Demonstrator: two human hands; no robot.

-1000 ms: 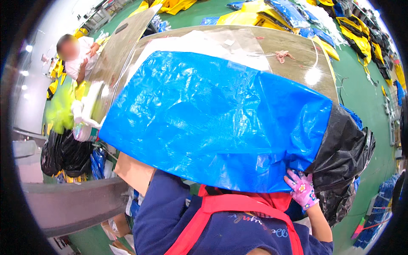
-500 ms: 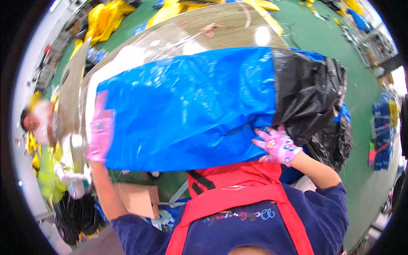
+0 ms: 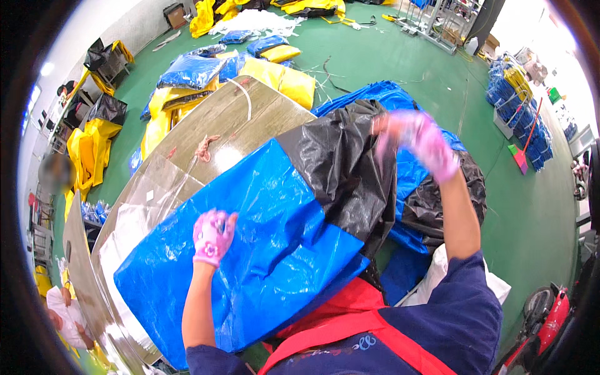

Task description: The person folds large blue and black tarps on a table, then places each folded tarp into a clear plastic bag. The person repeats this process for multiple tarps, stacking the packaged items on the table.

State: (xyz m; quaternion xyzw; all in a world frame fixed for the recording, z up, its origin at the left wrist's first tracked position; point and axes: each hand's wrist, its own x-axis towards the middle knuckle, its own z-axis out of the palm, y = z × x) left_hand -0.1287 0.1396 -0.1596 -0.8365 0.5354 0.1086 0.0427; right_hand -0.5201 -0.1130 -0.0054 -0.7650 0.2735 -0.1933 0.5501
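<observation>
A large blue plastic sheet-like cover [image 3: 250, 250] with a wrinkled black end section [image 3: 340, 165] lies slantwise over the wooden table in front of me. Its near edge hangs down against my red apron [image 3: 337, 306]. My left hand [image 3: 214, 237], in a pink patterned glove, is over the blue part; its fingers are loosely bent with the thumb apart, and nothing shows in them. In the same kind of glove, my right hand [image 3: 422, 144] is above the far right edge of the black section. Motion smears its fingers, so their grip is unclear.
The wooden table top [image 3: 187, 134] bears clear plastic film [image 3: 147, 197] and a pinkish tangle of cord [image 3: 206, 148]. Beyond it lie blue and yellow packed bundles [image 3: 187, 72]. More blue and black material [image 3: 406, 181] hangs at right. A person [image 3: 67, 315] is at lower left.
My view has turned right. My left hand has left the cover's left edge and is over its middle; my right hand has moved from the near edge out to the black end.
</observation>
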